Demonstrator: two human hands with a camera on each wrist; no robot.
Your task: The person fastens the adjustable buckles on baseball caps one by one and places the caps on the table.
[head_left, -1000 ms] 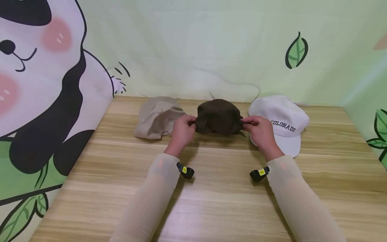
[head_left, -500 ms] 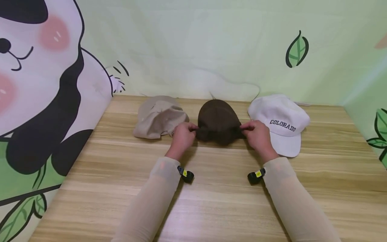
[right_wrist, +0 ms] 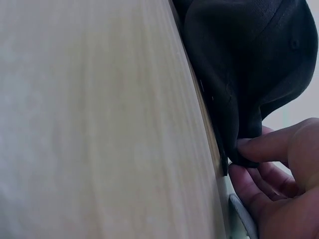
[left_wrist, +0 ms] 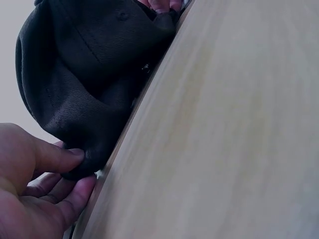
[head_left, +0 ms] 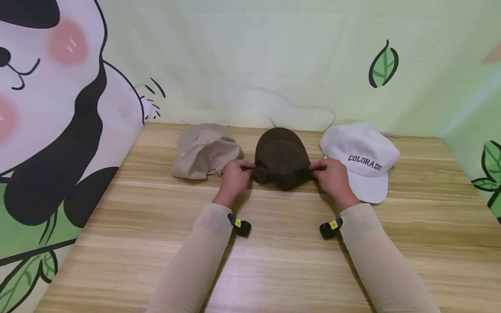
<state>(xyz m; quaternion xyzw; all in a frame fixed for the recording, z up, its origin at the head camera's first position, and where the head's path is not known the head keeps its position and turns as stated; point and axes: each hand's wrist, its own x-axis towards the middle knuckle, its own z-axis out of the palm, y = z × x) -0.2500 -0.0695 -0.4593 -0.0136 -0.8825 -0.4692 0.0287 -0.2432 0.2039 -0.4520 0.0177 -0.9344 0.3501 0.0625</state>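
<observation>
A dark brown cap rests on the wooden table between two other caps, its brim toward the wall. My left hand pinches its left edge; in the left wrist view the thumb presses the dark fabric against the fingers. On the opposite side my right hand pinches the right edge, thumb and fingers on the fabric in the right wrist view. To the left lies a beige cap, crumpled, close by my left hand. A white cap lettered COLORADO sits just right of my right hand, brim toward me.
The wooden table spreads out in front of the caps. Behind it rises a pale green printed backdrop with a panda drawing on the left. A thin cord shows faintly along the back.
The brown cap has been lowered and tipped back, so its crown and brim now show. Both hands have come slightly nearer the person, keeping their pinch. The other caps stayed in place.
</observation>
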